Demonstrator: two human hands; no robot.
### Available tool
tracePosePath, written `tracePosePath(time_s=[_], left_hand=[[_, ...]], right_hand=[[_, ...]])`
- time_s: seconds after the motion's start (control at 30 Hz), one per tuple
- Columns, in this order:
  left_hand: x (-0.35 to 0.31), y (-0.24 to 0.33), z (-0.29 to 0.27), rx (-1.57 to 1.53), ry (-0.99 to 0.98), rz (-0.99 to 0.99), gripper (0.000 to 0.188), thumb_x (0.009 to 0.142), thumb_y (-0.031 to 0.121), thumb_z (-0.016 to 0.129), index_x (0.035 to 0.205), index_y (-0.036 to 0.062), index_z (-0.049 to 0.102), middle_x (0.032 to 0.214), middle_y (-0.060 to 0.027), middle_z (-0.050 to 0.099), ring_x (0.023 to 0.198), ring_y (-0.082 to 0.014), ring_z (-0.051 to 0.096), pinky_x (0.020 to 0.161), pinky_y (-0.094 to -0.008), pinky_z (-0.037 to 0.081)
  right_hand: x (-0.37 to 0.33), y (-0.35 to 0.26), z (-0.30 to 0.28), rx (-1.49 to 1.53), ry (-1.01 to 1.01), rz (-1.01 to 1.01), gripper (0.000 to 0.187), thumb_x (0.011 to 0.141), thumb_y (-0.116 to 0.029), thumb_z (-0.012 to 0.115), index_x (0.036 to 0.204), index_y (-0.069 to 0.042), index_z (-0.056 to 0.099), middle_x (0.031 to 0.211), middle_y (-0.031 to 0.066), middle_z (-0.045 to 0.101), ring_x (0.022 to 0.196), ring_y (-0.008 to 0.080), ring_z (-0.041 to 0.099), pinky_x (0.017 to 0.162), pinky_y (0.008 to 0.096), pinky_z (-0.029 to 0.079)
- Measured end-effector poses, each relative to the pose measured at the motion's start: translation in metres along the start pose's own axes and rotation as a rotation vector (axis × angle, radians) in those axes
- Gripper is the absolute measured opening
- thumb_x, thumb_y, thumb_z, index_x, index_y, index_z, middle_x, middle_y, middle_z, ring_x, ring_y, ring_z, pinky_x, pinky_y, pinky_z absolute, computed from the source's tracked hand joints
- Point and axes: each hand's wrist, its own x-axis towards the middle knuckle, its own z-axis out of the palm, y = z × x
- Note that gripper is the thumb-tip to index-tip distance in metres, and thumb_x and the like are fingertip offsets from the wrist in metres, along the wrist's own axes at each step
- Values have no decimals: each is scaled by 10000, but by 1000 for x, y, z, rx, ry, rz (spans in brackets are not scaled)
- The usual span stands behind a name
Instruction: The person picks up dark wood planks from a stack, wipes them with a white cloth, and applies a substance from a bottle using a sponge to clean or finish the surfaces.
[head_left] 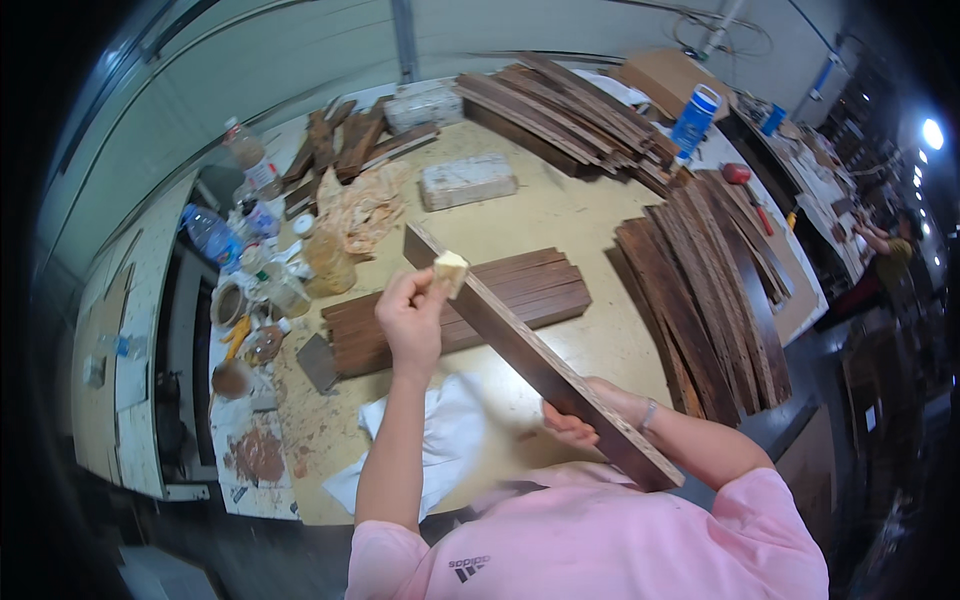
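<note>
Board (530, 350) slants across mid-frame, its lower end near your shirt. Your right grip (618, 400) holds its lower half; your left grip (413, 310) pinches a pale block (451, 268) against or just beside its upper part. Likely mid-work on this piece. Centre row of boards (545, 280), right-hand stack (700, 300): done or waiting, cannot tell.

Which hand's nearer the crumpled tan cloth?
Left. The left hand is on the tan cloth's near side, slightly right; the right hand is farther right and nearer the wearer, holding the board.
</note>
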Motion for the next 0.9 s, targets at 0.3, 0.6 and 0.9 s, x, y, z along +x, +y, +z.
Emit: tracePosePath(time_s=[0.3, 0.6, 0.9], left_hand=[[-23, -94, -167, 107, 357, -243, 111, 782, -42, 731, 873, -21, 670, 793, -11, 609, 650, -68, 536, 603, -222, 438], [-166, -85, -356, 1394, 464, -510, 289, 746, 100, 745, 1028, 74, 688, 959, -113, 607, 891, -316, 624, 753, -417, 496], [-179, -7, -156, 892, -427, -5, 540, 720, 81, 740, 1239, 40, 597, 1197, -162, 588, 1053, -335, 556, 942, -445, 424]], right_hand=[[-27, 30, 3, -446, 379, 107, 464, 1019, -365, 437, 725, -31, 568, 579, 7, 515, 472, 91, 423, 415, 252, 371], [-16, 43, -15, -913, 728, -265, 407, 988, -227, 536, 641, -26, 473, 595, -55, 379, 597, 51, 319, 498, 276, 300], [13, 34, -23, -896, 857, -478, 394, 961, -219, 583, 647, 17, 550, 571, -26, 465, 560, 67, 389, 480, 296, 340]])
